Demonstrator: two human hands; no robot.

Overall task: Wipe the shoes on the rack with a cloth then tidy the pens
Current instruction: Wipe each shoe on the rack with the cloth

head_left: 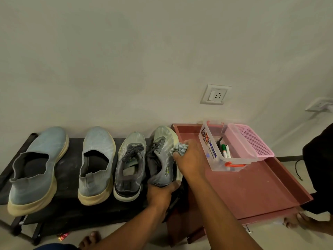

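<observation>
On the black fabric-topped shoe rack (72,179) against the pale wall, four shoes stand in a row with toes to the wall: two light blue knit slip-ons with cream soles (38,166) on the left, then a pair of grey lace-up trainers. The left grey trainer (129,163) sits flat, while the right grey trainer (163,157) at the rack's end is tilted. The left hand (160,193) grips this tilted trainer at its heel, fingers curled round the back. The right hand (187,159) clutches a bunched grey-blue cloth (179,149) and presses it against the trainer's outer side near the toe. Just beside the rack stands a reddish-brown low table with a raised rim (252,188). On it rests a clear plastic box with an orange clasp (214,159) holding marker pens (225,150), one with a green cap, and touching it is a pink perforated plastic basket (252,141). A white wall socket (215,94) sits above.
</observation>
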